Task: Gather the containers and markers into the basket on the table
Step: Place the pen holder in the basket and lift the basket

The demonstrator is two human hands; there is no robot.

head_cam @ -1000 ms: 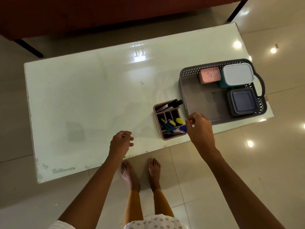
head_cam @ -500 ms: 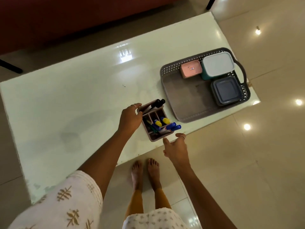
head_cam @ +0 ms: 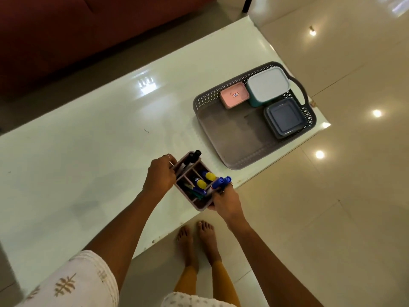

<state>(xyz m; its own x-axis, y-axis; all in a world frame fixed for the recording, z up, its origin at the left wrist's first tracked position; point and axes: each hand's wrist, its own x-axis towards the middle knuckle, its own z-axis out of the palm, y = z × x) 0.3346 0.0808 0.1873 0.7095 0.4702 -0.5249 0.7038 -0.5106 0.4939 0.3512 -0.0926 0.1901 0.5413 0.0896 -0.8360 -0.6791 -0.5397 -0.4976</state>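
Carrying the marker holder (head_cam: 195,185) across to the basket (head_cam: 232,138) looks like the step in hand, and it wants a level, two-sided grip so nothing tips out. The left hand (head_cam: 160,175) is clamped on the holder's far-left side, the right hand (head_cam: 224,200) on its near corner, with two blue-capped markers (head_cam: 222,181) apparently pinned under the right fingers. I would keep it upright and set it down in the bare near-left stretch of the basket floor, clear of the boxes.

The holder is a dull pink, divided tray, standing near the front edge of the worktop (head_cam: 88,140), at about seven o'clock from the basket. It holds black, yellow-capped and green markers, some leaning out. Whether it has left the surface I cannot tell. The grey basket already carries a pink box (head_cam: 234,95), a white-lidded box (head_cam: 267,85) and a grey-blue box (head_cam: 283,116).
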